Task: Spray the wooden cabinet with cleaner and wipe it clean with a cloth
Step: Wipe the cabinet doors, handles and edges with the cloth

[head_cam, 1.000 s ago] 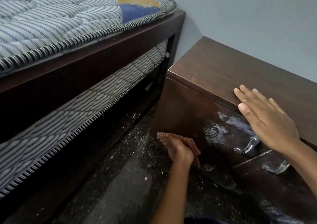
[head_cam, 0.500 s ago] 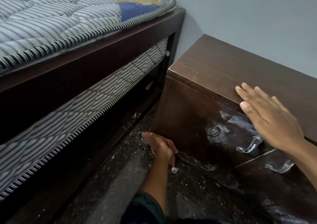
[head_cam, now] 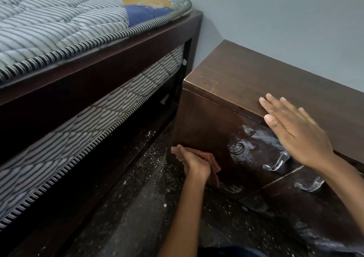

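The dark wooden cabinet stands low against the grey wall, its glossy front door facing me. My left hand grips a reddish checked cloth and presses it against the lower left part of the cabinet front. My right hand lies flat, fingers straight, over the cabinet's top front edge. Two clear plastic handles sit on the doors below that hand. No spray bottle is in view.
A dark wooden bed frame with a striped mattress stands close on the left, with a second striped mattress below. A narrow strip of dark speckled floor runs between bed and cabinet.
My left hand with the cloth moved down and left to the cabinet's bottom corner, then back up and right along the front. My right hand stayed flat on the top edge.
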A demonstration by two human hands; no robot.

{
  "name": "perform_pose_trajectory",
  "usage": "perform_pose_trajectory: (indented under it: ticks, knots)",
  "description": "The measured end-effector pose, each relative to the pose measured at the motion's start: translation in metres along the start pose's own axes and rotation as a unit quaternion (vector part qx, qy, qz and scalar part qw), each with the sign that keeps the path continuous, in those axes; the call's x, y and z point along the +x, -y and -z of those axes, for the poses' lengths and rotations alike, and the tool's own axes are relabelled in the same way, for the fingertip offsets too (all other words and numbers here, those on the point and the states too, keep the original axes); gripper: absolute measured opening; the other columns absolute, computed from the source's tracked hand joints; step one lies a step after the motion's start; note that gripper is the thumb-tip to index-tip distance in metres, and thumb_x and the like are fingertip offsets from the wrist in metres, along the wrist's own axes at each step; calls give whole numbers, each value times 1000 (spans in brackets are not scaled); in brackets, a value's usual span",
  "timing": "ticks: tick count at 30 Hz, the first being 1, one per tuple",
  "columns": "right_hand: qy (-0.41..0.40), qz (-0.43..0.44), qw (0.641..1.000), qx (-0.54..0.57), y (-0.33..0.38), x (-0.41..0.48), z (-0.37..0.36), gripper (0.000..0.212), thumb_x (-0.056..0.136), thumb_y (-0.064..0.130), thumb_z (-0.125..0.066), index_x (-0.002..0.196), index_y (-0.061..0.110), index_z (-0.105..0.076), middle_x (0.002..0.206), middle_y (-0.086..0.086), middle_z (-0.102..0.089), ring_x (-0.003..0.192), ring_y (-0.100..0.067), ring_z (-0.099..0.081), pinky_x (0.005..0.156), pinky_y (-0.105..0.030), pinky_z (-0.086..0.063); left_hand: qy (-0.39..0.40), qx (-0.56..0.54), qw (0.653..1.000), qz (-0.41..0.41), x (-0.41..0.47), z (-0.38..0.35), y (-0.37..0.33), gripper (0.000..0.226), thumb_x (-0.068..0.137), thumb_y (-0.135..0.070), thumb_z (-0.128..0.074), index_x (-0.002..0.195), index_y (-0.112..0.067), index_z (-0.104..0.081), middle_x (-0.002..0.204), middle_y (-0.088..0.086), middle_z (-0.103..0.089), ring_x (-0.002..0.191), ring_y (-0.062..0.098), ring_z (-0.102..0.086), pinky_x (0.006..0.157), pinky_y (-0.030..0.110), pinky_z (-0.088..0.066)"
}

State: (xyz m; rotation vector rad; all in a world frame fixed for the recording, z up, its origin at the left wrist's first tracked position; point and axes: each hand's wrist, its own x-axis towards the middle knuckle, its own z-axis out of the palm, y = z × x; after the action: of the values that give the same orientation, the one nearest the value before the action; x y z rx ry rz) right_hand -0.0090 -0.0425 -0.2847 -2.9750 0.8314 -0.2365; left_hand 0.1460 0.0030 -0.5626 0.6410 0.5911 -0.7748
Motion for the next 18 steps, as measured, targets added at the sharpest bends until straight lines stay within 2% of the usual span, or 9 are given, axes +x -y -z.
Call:
perform_pose_trajectory:
  ticks: [1, 3, 4, 5, 7, 9, 14, 16, 18]
  knots:
    - [0, 0, 1000, -1, 0, 1, 0, 66, 83, 66, 1, 143, 46, -13, 148, 28, -4, 141, 0, -3, 116, -36, -5, -30, 68, 997, -23, 4, 9, 9, 130, 33, -98, -40, 146, -37, -21, 156, -9, -19, 143, 17, -22, 116, 45, -20]
    - [-2, 1, 1000, -4, 0, 0, -1, 65, 83, 65, 1, 143, 46, -13, 148, 28, -4, 142, -2, -4, 116, -35, -5, -66, 119, 990, -27, 24, 31, 42, 133, 28, -105, -24, 144, -39, -27, 152, -11, -28, 140, 16, -30, 114, 42, -28]
    - [-4, 0, 1000, -2, 1, 1, -1, 65, 83, 64, 1, 143, 45, -13, 148, 28, -4, 142, -3, -4, 116, -35, -5, -72, 127, 989, -20, 18, 36, 47, 130, 30, -105, -26, 143, -40, -28, 153, -11, -28, 139, 17, -31, 113, 43, -29]
    - [-5, -2, 1000, -1, 0, 0, -1, 65, 83, 64, 1, 143, 45, -14, 147, 29, -4, 143, -3, -5, 116, -35, -5, -84, 96, 992, -3, 7, 35, 53, 124, 36, -102, -33, 144, -41, -26, 155, -10, -24, 140, 19, -30, 114, 45, -27]
    - [-6, -1, 1000, 0, 0, 1, -2, 65, 83, 64, 0, 144, 45, -14, 147, 29, -4, 143, -3, -5, 116, -35, -5, -82, 40, 995, 30, -21, 27, 64, 97, 67, -87, -37, 148, -39, -12, 157, -10, -8, 143, 22, -21, 116, 48, -18]
    - [-5, -1, 1000, 1, 0, 2, -1, 63, 85, 63, -1, 144, 46, -14, 148, 28, -4, 143, -4, -5, 116, -35, -5, -35, 0, 995, 89, -54, 13, 74, 83, 81, -77, -29, 148, -37, -1, 158, -9, 2, 145, 24, -11, 116, 51, -9]
    - [1, -5, 1000, -1, 1, 0, 0, 58, 88, 57, -6, 144, 44, -14, 152, 23, -6, 144, -5, -4, 116, -35, -4, 124, -73, 960, 241, -92, -6, 70, 102, 74, -85, -14, 149, -18, 2, 157, 11, 6, 144, 32, 5, 115, 53, 7]
    - [4, -8, 1000, -4, 1, 0, 0, 58, 88, 57, -6, 144, 44, -13, 153, 22, -7, 144, -6, -4, 116, -35, -4, 175, -89, 951, 237, -98, -13, 48, 106, 72, -86, -13, 149, -14, -2, 157, 16, 0, 144, 36, 2, 113, 57, 7]
    - [8, -11, 1000, -5, 1, 0, 1, 57, 89, 56, -6, 144, 44, -13, 154, 21, -7, 144, -6, -4, 116, -35, -3, 189, -108, 952, 217, -103, -18, 23, 105, 75, -84, -10, 149, -10, -10, 156, 20, -9, 143, 39, -4, 113, 58, 4]
